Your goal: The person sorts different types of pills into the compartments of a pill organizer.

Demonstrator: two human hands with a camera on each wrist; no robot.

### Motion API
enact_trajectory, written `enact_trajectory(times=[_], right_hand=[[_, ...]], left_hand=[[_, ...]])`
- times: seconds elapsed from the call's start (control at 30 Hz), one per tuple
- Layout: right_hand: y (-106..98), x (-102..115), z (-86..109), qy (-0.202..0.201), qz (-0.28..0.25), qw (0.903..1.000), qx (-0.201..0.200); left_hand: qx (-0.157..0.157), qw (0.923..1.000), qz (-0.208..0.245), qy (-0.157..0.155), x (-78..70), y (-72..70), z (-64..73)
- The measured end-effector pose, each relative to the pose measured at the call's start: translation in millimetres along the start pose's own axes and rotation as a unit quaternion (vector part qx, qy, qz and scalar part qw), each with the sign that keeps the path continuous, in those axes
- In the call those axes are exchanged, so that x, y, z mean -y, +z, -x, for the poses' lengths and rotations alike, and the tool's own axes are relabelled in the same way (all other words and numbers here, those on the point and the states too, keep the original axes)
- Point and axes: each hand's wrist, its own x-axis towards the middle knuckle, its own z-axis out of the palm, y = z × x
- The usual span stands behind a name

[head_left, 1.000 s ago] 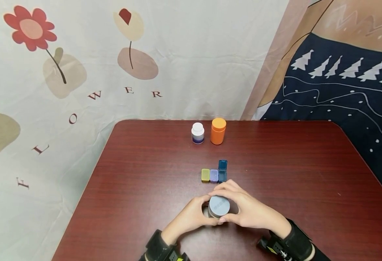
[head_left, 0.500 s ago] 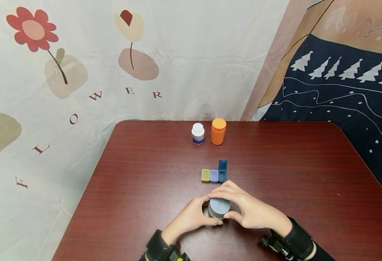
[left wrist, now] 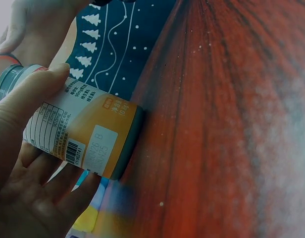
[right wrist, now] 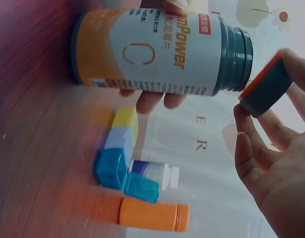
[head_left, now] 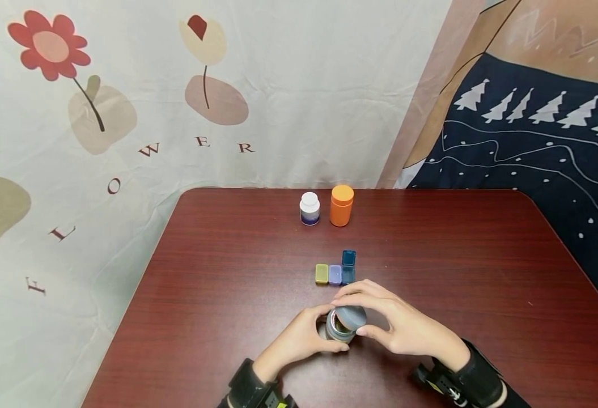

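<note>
My left hand [head_left: 311, 334] grips a pill bottle [right wrist: 152, 52] around its body, thumb on one side and fingers on the other. The bottle has a white and orange label and a grey threaded neck, and stands upright on the table. Between thumb and fingers, my right hand [head_left: 395, 317] pinches the grey screw cap [right wrist: 266, 89]. The cap is tilted and lifted off the neck at one side, so the bottle's mouth shows in the head view. Just beyond the hands lies a small pill box [head_left: 335, 275] with yellow, lilac and blue compartments; the blue lid stands open.
At the table's back edge stand a white bottle [head_left: 309, 208] with a purple base and an orange bottle [head_left: 342, 205]. The dark red wooden table [head_left: 217, 255] meets a printed cloth [head_left: 304, 85] hanging behind it.
The grey cap sat on the bottle before; my right hand has raised and tilted it toward the right, uncovering the mouth. My left hand and the bottle have stayed in place.
</note>
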Motion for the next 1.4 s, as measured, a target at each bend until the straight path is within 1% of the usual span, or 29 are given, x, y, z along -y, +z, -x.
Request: enact_trajectory(times=[0.13, 0.17, 0.27, 0.3, 0.33, 0.43, 0.47, 0.5, 0.53, 0.6, 0.7, 0.83, 0.93, 1.0, 1.1, 1.17, 1.2, 1.23, 1.33, 1.4], right_hand=[[-4, 2, 9.3, 0.021, 0.004, 0.9996, -0.016], [-6, 3, 11.9, 0.028, 0.005, 0.9994, -0.02], [-10, 4, 19.8, 0.058, 0.014, 0.9978, -0.028], [-12, 4, 22.9, 0.068, 0.019, 0.997, -0.032], [-13, 4, 25.9, 0.077, 0.022, 0.9961, -0.036], [-15, 1, 36.8, 0.104, 0.037, 0.9922, -0.058], [-15, -1, 40.9, 0.108, 0.04, 0.9911, -0.066], [-15, -2, 45.1, 0.114, 0.043, 0.9897, -0.075], [-15, -4, 49.3, 0.118, 0.048, 0.9884, -0.082], [-14, -9, 57.5, 0.12, 0.061, 0.9862, -0.096], [-13, -17, 69.4, 0.108, 0.079, 0.9845, -0.114], [-10, -28, 83.7, 0.091, 0.091, 0.9828, -0.132], [-9, -35, 92.1, 0.091, 0.096, 0.9806, -0.144], [-9, -40, 96.4, 0.095, 0.101, 0.9783, -0.154], [-8, -46, 103.0, 0.103, 0.107, 0.9748, -0.166], [-7, -49, 107.5, 0.109, 0.113, 0.9731, -0.169], [-8, -50, 109.8, 0.112, 0.116, 0.9727, -0.167], [-8, -52, 112.1, 0.115, 0.118, 0.9725, -0.165], [-9, -55, 117.9, 0.127, 0.13, 0.9711, -0.154], [-10, -56, 120.9, 0.131, 0.14, 0.9701, -0.149]], left_hand=[[0.001, 0.9999, 0.008, -0.012, -7.6, -0.7, 0.3], [0.0, 0.9997, 0.011, -0.02, -10.7, -0.8, 0.3], [-0.007, 0.9993, 0.014, -0.034, -26.9, -3.0, 2.0], [-0.008, 0.9996, 0.003, -0.027, -29.9, -3.7, 2.2], [-0.009, 0.9995, 0.003, -0.03, -32.9, -4.2, 2.6], [-0.011, 0.9995, 0.004, -0.03, -35.4, -4.8, 3.5], [-0.01, 0.9994, 0.009, -0.032, -35.4, -5.1, 3.5], [-0.009, 0.9996, 0.003, -0.028, -33.9, -5.3, 3.4], [-0.009, 0.9993, 0.012, -0.036, -34.4, -5.3, 3.5], [-0.008, 0.9996, 0.002, -0.029, -32.3, -5.5, 3.5], [-0.01, 0.9993, -0.005, -0.035, -32.7, -5.0, 3.0], [-0.014, 0.9977, 0.005, -0.066, -36.8, -3.3, 2.3], [-0.015, 0.9968, 0.002, -0.079, -37.2, -2.1, 1.2], [-0.015, 0.9966, 0.001, -0.081, -37.8, -1.8, 0.9], [-0.013, 0.9967, 0.006, -0.079, -39.6, -2.1, 1.3], [-0.012, 0.9974, 0.01, -0.07, -40.7, -2.6, 2.1], [-0.01, 0.9977, 0.011, -0.065, -41.1, -2.9, 2.5], [-0.01, 0.9986, 0.002, -0.051, -40.3, -3.3, 2.9], [-0.011, 0.9991, 0.003, -0.041, -40.1, -4.2, 3.8], [-0.011, 0.9991, 0.004, -0.042, -40.4, -4.5, 4.0]])
